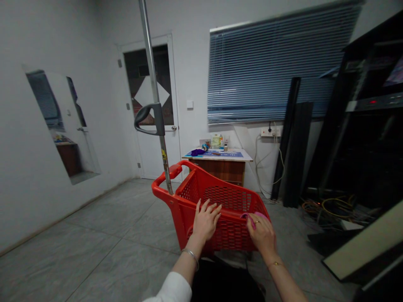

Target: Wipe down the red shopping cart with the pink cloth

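In front of me stands a red plastic shopping cart (226, 193) with slotted sides and a push handle at its left end. My left hand (206, 220) rests on the near rim, fingers spread and stretched over the edge. Farther right along the same rim, my right hand (262, 233) is closed on a pink cloth (262, 215), pressed against the rim near the cart's front corner. Part of the cloth is hidden under the fingers. A metal pole (153, 75) with a grey grip handle (150, 119) rises at the cart's handle end.
Behind the cart is a small wooden table (217, 170) with a purple cloth (197, 152) and several bottles. To the right are an equipment rack (355, 138), black panels (297, 155) and loose cables (338, 207) on the floor. A white door (157, 159) stands at the back.
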Tool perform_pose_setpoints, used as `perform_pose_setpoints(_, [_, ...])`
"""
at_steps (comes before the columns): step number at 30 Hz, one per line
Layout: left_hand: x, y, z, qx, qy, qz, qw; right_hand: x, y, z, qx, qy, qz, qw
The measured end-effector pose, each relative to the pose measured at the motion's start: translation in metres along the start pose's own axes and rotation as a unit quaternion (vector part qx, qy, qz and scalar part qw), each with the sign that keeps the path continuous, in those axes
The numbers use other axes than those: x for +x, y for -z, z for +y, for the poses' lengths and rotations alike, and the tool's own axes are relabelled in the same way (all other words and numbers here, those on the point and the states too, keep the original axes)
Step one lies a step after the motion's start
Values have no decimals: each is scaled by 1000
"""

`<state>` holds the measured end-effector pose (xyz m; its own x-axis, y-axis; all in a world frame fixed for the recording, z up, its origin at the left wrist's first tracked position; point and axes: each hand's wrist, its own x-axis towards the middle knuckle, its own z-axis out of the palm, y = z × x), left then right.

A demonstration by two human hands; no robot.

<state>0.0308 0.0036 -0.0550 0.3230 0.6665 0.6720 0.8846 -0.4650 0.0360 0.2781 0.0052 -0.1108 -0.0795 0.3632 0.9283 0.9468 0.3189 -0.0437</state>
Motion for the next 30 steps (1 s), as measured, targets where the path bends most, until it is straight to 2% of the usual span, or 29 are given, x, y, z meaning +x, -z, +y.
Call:
perform_pose_setpoints(3, [1, -3, 1, 0, 0, 3, 1000, -6, 5, 14, -15, -24, 13, 1000])
perform_pose_setpoints(5, [1, -5, 2, -5, 5, 2, 1000, -6, 4, 10, -30, -45, 20, 998])
perform_pose_setpoints(7, [1, -5, 2, -8, 7, 1, 1000, -2, -1, -6, -35, -54, 22, 998])
perform_pose_setpoints(12, [1, -3, -1, -8, 5, 0, 1000, 14, -20, -59, -3, -27, -7, 1000])
perform_pose_setpoints(14, [0, -1, -2, -9, 7, -3, 1000, 18, -23, -68, 6, -19, -12, 1000])
perform_pose_setpoints(17, [-1, 4, -4, -16, 6, -12, 1000, 16, -21, -60, 22, 3, -23, 1000])
perform_pose_setpoints(23, [-1, 5, -5, -21, 7, -12, 1000, -4, -6, 0, 11, -16, 2, 1000])
perform_pose_setpoints(25, [-1, 3, -4, -12, 3, -6, 1000, -9, -3, 10, 2, -35, 11, 999])
perform_pose_setpoints(27, [-2, 1, -5, -5, 2, 0, 1000, -9, -2, 8, -16, -61, 20, 998])
perform_pose_setpoints(30, [-3, 0, -7, -6, 3, 4, 1000, -4, -6, -15, -35, -83, 29, 995])
